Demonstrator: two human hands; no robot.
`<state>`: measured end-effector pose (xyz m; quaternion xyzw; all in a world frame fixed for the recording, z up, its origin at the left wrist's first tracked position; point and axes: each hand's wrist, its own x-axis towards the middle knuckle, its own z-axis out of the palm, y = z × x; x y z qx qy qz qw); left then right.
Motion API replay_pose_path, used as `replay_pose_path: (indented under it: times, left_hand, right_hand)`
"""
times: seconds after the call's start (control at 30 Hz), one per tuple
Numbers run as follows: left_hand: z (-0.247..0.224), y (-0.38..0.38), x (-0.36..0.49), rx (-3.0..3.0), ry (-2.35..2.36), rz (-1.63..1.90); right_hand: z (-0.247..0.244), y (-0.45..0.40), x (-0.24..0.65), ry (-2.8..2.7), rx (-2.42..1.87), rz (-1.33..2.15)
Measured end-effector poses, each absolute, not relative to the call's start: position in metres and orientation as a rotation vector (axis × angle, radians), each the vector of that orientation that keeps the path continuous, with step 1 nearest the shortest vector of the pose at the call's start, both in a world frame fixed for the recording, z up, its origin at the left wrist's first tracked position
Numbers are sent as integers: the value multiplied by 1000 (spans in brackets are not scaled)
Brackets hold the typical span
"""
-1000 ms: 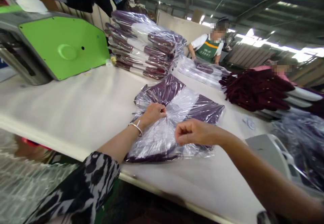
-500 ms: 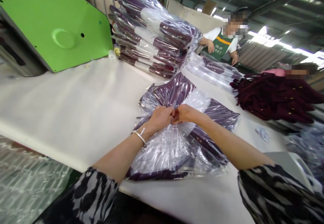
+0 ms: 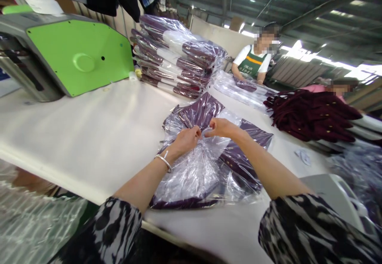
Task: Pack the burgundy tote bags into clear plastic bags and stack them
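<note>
A clear plastic bag [image 3: 198,172] lies on the white table, with a folded dark purple garment [image 3: 244,164] inside it. The film is bunched near the middle, and creases fan out from that point. My left hand [image 3: 188,138] is closed on the gathered film, its fingertips pinched together. Just to its right, above the bag, my right hand [image 3: 222,129] has its thumb and finger parted, with nothing visible between them. A small gap separates the two hands.
Bagged purple garments form a tall stack [image 3: 179,57] behind the bag. A green-sided machine [image 3: 89,57] stands at the left beside a steel flask [image 3: 32,73]. Maroon garments [image 3: 313,115] are heaped at the right. Across the table, a person in a green apron [image 3: 252,63] handles another bag.
My right hand has come away from my left and its fingers have parted. My left hand still pinches the bunched film. The camera view has tilted up slightly.
</note>
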<state>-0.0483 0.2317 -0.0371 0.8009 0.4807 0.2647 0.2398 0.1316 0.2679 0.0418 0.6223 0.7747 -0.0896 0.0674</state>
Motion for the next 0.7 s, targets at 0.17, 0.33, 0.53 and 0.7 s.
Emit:
replay_pose_path:
  times: [0.17, 0.33, 0.53, 0.7]
  left_hand:
    - [-41, 237, -47, 2152, 1297, 728]
    - [-39, 241, -47, 2062, 1198, 740]
    - [-28, 243, -75, 2270, 1308, 899]
    - [-30, 260, -102, 2490, 1742, 582]
  right_hand:
    - [-5, 252, 140, 2566, 2003, -183]
    - [-37, 262, 150, 2392, 2076, -468]
    - [-17, 247, 135, 2453, 2145, -352]
    - [3, 204, 147, 2757, 2157, -202]
